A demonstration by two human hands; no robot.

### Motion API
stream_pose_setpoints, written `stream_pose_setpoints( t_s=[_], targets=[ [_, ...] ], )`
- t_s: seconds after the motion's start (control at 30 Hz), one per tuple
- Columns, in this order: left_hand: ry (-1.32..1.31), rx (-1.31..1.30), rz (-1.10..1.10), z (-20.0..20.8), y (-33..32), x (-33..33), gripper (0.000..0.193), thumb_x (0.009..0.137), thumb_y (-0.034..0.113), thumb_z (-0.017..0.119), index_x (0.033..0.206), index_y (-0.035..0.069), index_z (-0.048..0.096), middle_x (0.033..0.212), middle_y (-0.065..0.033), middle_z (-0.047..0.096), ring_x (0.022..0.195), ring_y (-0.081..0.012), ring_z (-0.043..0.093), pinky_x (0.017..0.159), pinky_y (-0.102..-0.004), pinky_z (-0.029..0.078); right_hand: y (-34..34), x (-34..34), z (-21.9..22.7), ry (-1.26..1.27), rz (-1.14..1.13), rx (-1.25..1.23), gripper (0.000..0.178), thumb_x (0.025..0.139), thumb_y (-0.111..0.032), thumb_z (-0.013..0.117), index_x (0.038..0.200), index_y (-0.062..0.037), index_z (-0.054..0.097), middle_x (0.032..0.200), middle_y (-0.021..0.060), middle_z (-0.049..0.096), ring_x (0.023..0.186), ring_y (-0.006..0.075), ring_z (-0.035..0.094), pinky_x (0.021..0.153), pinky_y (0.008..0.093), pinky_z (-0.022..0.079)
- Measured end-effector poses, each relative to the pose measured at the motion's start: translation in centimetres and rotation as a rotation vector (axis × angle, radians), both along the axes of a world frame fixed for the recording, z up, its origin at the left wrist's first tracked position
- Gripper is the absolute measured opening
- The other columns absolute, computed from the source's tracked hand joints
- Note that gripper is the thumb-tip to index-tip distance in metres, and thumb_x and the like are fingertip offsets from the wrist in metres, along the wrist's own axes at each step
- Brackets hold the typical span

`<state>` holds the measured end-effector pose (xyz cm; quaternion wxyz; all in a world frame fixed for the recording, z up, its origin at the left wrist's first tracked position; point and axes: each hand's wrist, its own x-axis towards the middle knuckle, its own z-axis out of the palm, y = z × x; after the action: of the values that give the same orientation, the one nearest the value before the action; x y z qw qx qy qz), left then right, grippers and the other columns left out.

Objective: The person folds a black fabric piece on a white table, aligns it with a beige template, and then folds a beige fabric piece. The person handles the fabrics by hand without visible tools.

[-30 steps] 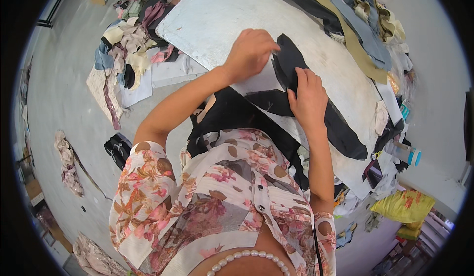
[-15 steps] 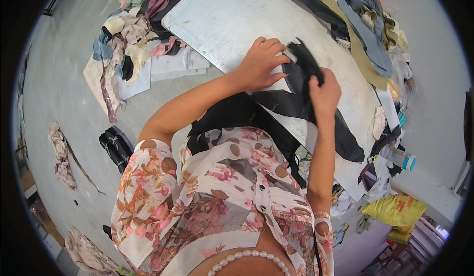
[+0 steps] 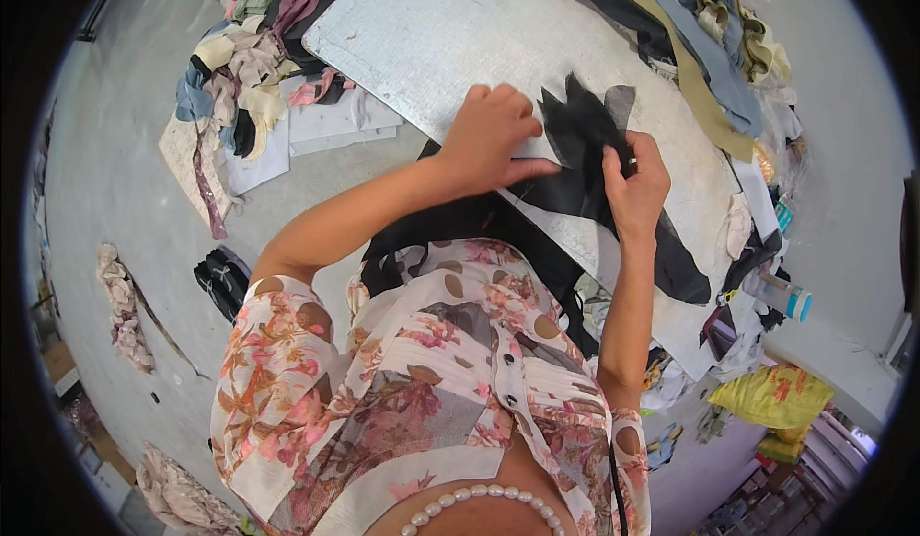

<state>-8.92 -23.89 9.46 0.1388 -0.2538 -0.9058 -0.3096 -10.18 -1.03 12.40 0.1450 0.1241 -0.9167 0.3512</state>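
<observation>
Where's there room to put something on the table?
On the table, between its left corner, the left hand and the dark strip; smaller, between the right hand and khaki strip. Crowded: the black cloth by both hands.

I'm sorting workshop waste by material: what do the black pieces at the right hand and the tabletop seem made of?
Black pieces: probably thin fabric, mostly matte; they crease softly, and one tip looks sheer. Fibre unclear.

Tabletop: perhaps sheet metal or coated board; it looks flat, pale grey, dully shiny and scuffed.

There are at least two black cloths [image 3: 586,136], one tabletop [image 3: 422,43], one blouse [image 3: 446,340], one necklace [image 3: 479,490].
</observation>
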Motion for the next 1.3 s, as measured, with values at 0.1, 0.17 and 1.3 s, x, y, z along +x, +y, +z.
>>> stream_pose_setpoints(
  t_s=[0.1, 0.17, 1.3],
  targets=[
    [-0.066, -0.132, -0.053, -0.1, 0.5, 1.6, 0.033, 0.068, 0.034, 0.081, 0.084, 0.012, 0.063, 0.095, -0.004, 0.055, 0.097, -0.023, 0.05, 0.081, -0.036, 0.034, 0.4, 0.0, -0.5, -0.147, -0.075, -0.122, 0.017, 0.081, -0.01, 0.069, 0.094, 0.0001, 0.063, 0.076, 0.0105, 0.061, 0.065, 0.0191, 0.058, 0.063, 0.0294, 0.047],
    [-0.19, -0.119, -0.145, -0.2, 0.8, 1.9, 0.033, 0.067, 0.032, 0.082, 0.082, 0.012, 0.061, 0.094, -0.0033, 0.054, 0.097, -0.0222, 0.05, 0.082, -0.036, 0.034, 0.4, 0.1, 0.0, -0.183, -0.117, -0.209, 0.016, 0.083, -0.011, 0.07, 0.092, -0.0006, 0.063, 0.07, 0.0046, 0.056, 0.062, 0.0118, 0.051, 0.059, 0.026, 0.042],
    [-1.03, 1.029, 0.052, 0.9, 1.2, -5.6, 0.063, 0.094, 0.034, 0.054, 0.145, 0.001, 0.035, 0.1, -0.0122, 0.06, 0.073, -0.0175, 0.065, 0.053, -0.0289, 0.055, -1.5, 1.1, 0.1, 0.19, 0.027, 0.09, 0.022, 0.079, -0.012, 0.071, 0.099, -0.0055, 0.068, 0.107, 0.0105, 0.066, 0.098, 0.0295, 0.062, 0.082, 0.0376, 0.051]
  ],
)
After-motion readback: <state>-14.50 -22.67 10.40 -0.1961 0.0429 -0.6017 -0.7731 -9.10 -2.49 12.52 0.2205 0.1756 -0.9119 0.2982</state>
